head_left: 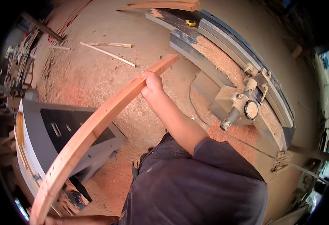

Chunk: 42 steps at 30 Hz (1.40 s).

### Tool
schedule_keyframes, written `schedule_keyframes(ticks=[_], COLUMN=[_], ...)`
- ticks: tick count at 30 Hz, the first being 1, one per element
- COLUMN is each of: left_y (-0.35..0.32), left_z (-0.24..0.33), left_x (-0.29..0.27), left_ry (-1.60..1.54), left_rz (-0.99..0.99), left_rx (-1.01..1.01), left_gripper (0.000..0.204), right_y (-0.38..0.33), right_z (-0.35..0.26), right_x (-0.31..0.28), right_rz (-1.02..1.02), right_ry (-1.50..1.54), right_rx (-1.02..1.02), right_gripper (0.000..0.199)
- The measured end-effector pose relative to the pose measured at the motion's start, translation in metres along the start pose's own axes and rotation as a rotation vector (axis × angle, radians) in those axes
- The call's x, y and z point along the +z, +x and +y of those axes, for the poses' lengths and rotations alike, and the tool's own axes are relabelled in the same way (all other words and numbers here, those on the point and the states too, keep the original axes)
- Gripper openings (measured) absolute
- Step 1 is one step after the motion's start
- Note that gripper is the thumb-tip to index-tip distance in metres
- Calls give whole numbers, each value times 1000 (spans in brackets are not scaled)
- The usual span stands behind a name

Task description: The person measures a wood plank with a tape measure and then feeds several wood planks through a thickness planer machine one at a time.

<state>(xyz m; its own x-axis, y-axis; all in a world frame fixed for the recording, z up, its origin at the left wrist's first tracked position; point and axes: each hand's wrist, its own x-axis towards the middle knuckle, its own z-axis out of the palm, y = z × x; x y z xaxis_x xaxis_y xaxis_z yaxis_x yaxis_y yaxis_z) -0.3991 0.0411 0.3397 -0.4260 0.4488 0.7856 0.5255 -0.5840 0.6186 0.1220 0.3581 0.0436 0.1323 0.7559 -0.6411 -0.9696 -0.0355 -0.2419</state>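
A long reddish wooden beam (93, 125), which looks curved in this view, runs from the lower left up to the upper middle. My right hand (152, 83) is wrapped round it not far from its far end, thumb on the upper face. Small dark marks show along the beam's near part. At the bottom left edge my left hand (49, 220) is at the beam's near end, its fingers mostly hidden by the wood and the picture's rim. The beam passes above a grey machine cabinet (37, 129) with a black panel.
On the right stands a long jointer-like machine (232, 63) strewn with shavings, a yellow tape measure (190, 23) on its far end. More wooden pieces (164, 5) lie beyond it. A cable (239, 140) crosses near my right side. Thin wood strips (108, 54) lie on the shavings-covered floor.
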Motion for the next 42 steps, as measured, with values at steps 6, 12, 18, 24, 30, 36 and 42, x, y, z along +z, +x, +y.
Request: schedule_keyframes(ticks=[6, 12, 18, 24, 30, 36, 42], left_y=[34, 85, 171, 252, 222, 159, 124], left_z=[-114, -268, -407, -625, -770, -775, -814], left_x=[239, 332, 429, 508, 655, 796, 910], left_ry=[-351, -361, -397, -720, -829, -635, -706], left_rz=[359, 77, -115, -215, -256, -159, -118], left_rx=[-402, -611, -777, -976, -1319, -1335, -1532], left_gripper=[49, 54, 61, 62, 58, 56, 54], right_y=[117, 196, 196, 230, 230, 227, 229], right_z=[-20, -34, -42, -66, -104, -128, -127], right_x=[-30, -27, 47, 29, 29, 92, 147], right_rz=[239, 499, 442, 278, 166, 279, 391], right_ry=[-54, -35, -2, 396, 577, 526, 427], right_rx=[-110, -287, -292, -557, -860, -979, -1155], right_gripper=[50, 20, 35, 30, 26, 15, 19])
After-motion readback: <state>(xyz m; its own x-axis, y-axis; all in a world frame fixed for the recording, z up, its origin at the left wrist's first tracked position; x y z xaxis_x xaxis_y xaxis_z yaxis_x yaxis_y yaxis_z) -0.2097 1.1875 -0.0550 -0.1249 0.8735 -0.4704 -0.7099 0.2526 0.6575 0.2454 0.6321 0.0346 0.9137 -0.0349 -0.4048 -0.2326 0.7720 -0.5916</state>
